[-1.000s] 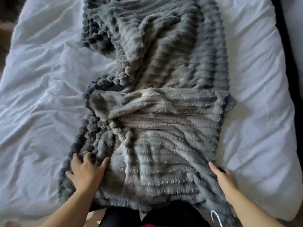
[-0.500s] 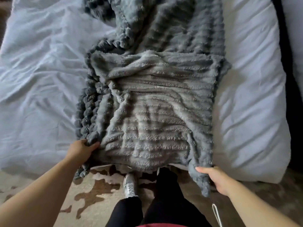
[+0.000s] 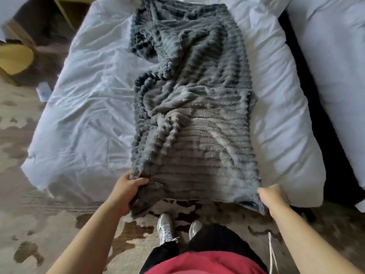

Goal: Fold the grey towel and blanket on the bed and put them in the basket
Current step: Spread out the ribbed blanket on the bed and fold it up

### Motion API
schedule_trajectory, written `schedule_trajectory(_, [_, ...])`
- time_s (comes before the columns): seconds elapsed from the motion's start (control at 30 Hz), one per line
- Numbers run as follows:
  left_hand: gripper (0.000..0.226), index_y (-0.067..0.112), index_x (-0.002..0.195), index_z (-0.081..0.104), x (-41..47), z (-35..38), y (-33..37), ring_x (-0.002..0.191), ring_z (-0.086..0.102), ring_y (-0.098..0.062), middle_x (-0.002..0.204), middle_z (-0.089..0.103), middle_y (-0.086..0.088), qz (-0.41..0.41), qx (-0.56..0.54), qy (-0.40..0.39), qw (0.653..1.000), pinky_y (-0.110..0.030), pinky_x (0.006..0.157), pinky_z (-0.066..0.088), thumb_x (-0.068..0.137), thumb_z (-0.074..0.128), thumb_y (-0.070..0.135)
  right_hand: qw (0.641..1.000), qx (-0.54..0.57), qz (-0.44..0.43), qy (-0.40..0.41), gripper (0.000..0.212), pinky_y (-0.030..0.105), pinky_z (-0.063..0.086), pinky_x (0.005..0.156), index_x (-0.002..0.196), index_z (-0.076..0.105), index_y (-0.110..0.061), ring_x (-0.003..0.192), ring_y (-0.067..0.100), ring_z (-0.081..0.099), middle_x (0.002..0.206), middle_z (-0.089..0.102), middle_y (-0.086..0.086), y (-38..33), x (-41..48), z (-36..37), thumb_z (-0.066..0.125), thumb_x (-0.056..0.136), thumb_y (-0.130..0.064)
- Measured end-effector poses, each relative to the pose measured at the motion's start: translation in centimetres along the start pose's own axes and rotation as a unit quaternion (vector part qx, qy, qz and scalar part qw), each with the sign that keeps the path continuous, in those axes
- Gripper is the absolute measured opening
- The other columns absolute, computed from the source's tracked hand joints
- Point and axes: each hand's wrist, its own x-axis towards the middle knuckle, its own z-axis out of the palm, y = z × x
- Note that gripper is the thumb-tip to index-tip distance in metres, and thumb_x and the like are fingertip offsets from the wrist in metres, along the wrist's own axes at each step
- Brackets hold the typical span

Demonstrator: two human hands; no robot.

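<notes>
I see the grey ribbed blanket [image 3: 197, 119] lying lengthwise down the middle of the bed [image 3: 88, 119], rumpled along its left side, with its near end hanging past the bed's edge. My left hand [image 3: 126, 191] grips the near left corner, fingers curled into the fabric, and my right hand [image 3: 273, 196] grips the near right corner. Below, 2 silver shoes [image 3: 166, 227] stand on patterned carpet [image 3: 39, 224]
</notes>
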Motion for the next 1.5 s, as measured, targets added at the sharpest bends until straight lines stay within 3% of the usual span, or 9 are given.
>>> schedule_trajectory(0.1, [0.022,0.004,0.093,0.067,-3.8,1.5,0.9,0.068,0.070,-0.034,0.086,0.072,-0.024,-0.033,-0.058,-0.025,0.997,-0.039,0.057,0.057,0.078,0.060,-0.010,0.977,0.024,-0.195,-0.079,0.029,0.031,0.046,0.078,0.112,0.060,-0.018,0.095,0.026,0.059,0.108,0.064,0.007,-3.8,-6.9,0.6,0.065,0.083,-0.021])
schedule_trajectory(0.33, [0.026,0.014,0.095,0.070,-13.2,4.5,2.1,0.077,0.071,-0.033,0.088,0.072,-0.020,0.046,-0.193,-0.122,0.972,-0.040,0.062,0.057,0.079,0.061,-0.005,0.729,-0.001,-0.609,-0.312,0.083,0.014,0.034,0.105,0.140,0.035,-0.045,0.126,0.003,0.041,0.137,0.037,-0.008,-4.8,-21.0,1.7,0.075,0.069,-0.034])
schedule_trajectory(0.5, [0.041,0.018,0.118,0.049,-17.9,6.4,1.1,0.059,0.066,-0.014,0.074,0.069,-0.004,0.074,-0.379,-0.146,0.911,-0.026,0.053,0.052,0.079,0.062,0.016,0.748,0.269,-0.555,-0.247,0.032,0.021,0.050,0.081,0.098,0.066,-0.030,0.088,0.003,0.066,0.089,0.072,-0.010,-2.8,-21.8,0.5,0.054,0.087,-0.003])
schedule_trajectory(0.73, [0.062,0.013,0.113,0.067,-21.9,8.3,-2.2,0.082,0.064,-0.020,0.095,0.069,-0.009,-0.048,-0.220,-0.189,0.956,-0.032,0.072,0.052,0.091,0.039,0.063,0.773,0.334,-0.481,-0.242,0.022,0.018,0.051,0.082,0.097,0.068,-0.027,0.087,0.000,0.067,0.091,0.073,-0.008,-0.7,-23.8,0.7,0.054,0.091,-0.010])
schedule_trajectory(0.93, [0.010,0.011,0.077,0.057,-22.4,7.1,-3.2,0.054,0.043,-0.013,0.060,0.053,-0.003,-0.114,-0.327,-0.072,0.935,-0.020,0.044,0.040,0.085,0.060,0.014,0.780,0.335,-0.451,-0.275,0.036,0.010,0.049,0.068,0.095,0.062,-0.031,0.080,-0.004,0.065,0.089,0.070,-0.010,0.8,-24.9,-0.4,0.045,0.089,0.000])
schedule_trajectory(1.17, [0.023,0.010,0.071,0.050,-22.9,3.3,-1.5,0.051,0.045,-0.012,0.061,0.048,-0.006,0.120,-0.264,0.071,0.954,-0.020,0.043,0.038,0.089,0.051,-0.004,0.702,0.436,-0.311,-0.470,0.021,0.030,0.046,0.068,0.092,0.069,-0.006,0.072,0.026,0.060,0.084,0.067,0.015,0.8,-25.6,-2.8,0.061,0.073,-0.010])
schedule_trajectory(1.27, [0.014,0.007,0.073,0.057,-24.3,0.8,-0.9,0.043,0.050,-0.008,0.054,0.057,-0.002,0.203,-0.158,0.096,0.962,-0.017,0.040,0.037,0.085,0.057,0.000,0.698,0.593,-0.245,-0.319,0.008,0.025,0.045,0.057,0.089,0.067,-0.007,0.061,0.021,0.059,0.074,0.063,0.008,-1.4,-26.3,-4.9,0.060,0.085,-0.010])
schedule_trajectory(1.37, [0.006,0.009,0.083,0.071,-26.1,-0.4,-0.6,0.057,0.064,-0.009,0.067,0.071,-0.001,0.229,-0.127,0.076,0.962,-0.017,0.051,0.047,0.083,0.065,0.007,0.690,0.639,-0.336,-0.056,0.014,0.025,0.053,0.078,0.096,0.069,-0.018,0.084,0.010,0.068,0.087,0.071,-0.010,-3.3,-28.3,-6.6,0.060,0.087,-0.021])
schedule_trajectory(1.5, [0.016,0.011,0.077,0.075,-27.9,-0.4,-0.6,0.067,0.070,-0.010,0.074,0.074,-0.005,0.245,-0.129,-0.003,0.961,-0.015,0.053,0.049,0.086,0.062,0.009,0.723,0.263,-0.610,-0.191,0.018,0.035,0.053,0.069,0.085,0.069,-0.019,0.071,0.012,0.063,0.075,0.069,-0.005,-1.9,-34.6,-2.8,0.058,0.088,-0.034])
